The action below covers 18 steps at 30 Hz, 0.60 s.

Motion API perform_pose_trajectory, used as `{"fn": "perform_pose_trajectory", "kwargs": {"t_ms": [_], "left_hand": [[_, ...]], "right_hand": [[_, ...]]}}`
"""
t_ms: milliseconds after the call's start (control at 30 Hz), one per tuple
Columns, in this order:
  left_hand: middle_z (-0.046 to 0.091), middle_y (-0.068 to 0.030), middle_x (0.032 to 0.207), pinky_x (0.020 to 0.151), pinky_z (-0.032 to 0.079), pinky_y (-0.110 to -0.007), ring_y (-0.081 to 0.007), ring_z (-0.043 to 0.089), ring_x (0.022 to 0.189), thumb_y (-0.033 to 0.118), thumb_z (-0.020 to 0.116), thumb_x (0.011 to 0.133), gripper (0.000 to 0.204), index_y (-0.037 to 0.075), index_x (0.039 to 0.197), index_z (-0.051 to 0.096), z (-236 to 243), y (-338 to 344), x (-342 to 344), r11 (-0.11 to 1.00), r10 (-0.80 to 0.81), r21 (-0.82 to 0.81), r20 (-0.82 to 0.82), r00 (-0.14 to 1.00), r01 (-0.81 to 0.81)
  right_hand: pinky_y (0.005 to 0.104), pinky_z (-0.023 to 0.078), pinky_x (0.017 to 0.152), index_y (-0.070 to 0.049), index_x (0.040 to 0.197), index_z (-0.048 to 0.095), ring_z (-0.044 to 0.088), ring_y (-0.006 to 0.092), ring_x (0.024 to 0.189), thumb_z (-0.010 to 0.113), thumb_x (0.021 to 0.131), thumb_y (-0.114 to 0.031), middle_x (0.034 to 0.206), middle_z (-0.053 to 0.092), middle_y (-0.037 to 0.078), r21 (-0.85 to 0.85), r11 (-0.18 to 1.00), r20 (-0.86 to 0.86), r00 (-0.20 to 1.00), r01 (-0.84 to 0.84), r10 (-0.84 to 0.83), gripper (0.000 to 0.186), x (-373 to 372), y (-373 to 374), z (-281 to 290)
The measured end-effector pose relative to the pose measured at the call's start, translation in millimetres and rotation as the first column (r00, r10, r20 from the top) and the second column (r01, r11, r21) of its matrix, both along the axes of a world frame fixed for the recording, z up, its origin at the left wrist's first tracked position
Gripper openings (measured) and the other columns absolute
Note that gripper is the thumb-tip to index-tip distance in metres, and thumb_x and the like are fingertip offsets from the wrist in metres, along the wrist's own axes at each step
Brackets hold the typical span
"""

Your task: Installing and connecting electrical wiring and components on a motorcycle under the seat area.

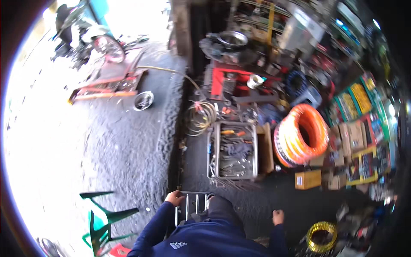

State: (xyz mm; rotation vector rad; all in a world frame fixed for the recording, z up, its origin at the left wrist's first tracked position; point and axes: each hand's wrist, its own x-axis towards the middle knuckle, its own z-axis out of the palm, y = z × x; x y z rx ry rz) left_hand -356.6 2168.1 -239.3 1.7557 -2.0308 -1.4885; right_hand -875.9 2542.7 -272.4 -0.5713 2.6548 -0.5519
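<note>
My left hand (174,198) is closed on the top bar of a metal frame with parallel bars (197,201), just left of my dark-clad legs. My right hand (278,216) hangs apart at my right side, fingers curled; what it holds, if anything, is too small to make out. In front of me stands a metal tray of hand tools (233,150), with a stack of orange-wrapped tyres (286,143) to its right. Down to the right of that hand lies a gold ring-shaped item (313,240).
A motorcycle (96,36) and ramp stand (107,83) are up left, near a round pan (143,100) and coiled hose (201,118). A green chair (98,222) is low left. A red workbench (216,81), cardboard boxes (307,179) and cluttered shelves (355,98) fill the right.
</note>
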Motion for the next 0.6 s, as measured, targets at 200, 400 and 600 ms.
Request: {"fn": "perform_pose_trajectory", "kwargs": {"t_ms": [200,400,600], "left_hand": [[0.074,-0.0193,0.099,0.085,0.055,-0.042,-0.0340,0.071,0.096,0.034,0.075,0.080,0.042,0.003,0.108,0.070,3.2,34.4,106.5,0.893,0.436,0.044,0.164,0.885,-0.449],[0.073,-0.0191,0.100,0.085,0.055,-0.044,-0.0390,0.069,0.096,0.036,0.076,0.080,0.046,0.003,0.111,0.068,24.5,-66.1,78.7,0.991,0.037,0.114,0.236,0.971,-0.066],[0.060,-0.0104,0.114,0.093,0.047,-0.040,-0.0272,0.059,0.112,0.025,0.067,0.082,0.046,0.012,0.125,0.059,271.8,-344.9,-54.5,0.643,-0.474,-0.521,0.305,0.826,0.561]], "right_hand": [[0.0439,0.053,0.070,-0.002,0.085,0.063,0.069,0.0351,0.076,0.071,0.089,-0.025,0.078,0.069,0.017,-0.178,0.857,-0.056,0.874,-0.484,0.483,0.024,-53.1,-367.9,59.5],[0.0401,0.053,0.074,-0.002,0.094,0.067,0.069,0.0281,0.079,0.071,0.090,-0.024,0.083,0.071,0.015,-0.293,0.657,0.133,0.651,-0.694,0.747,0.022,56.3,-592.1,46.5],[0.0413,0.054,0.079,-0.004,0.092,0.072,0.071,0.0320,0.086,0.075,0.085,-0.032,0.088,0.073,0.019,0.058,0.598,0.450,0.555,-0.800,0.699,0.029,129.4,-678.0,-43.5]]}}
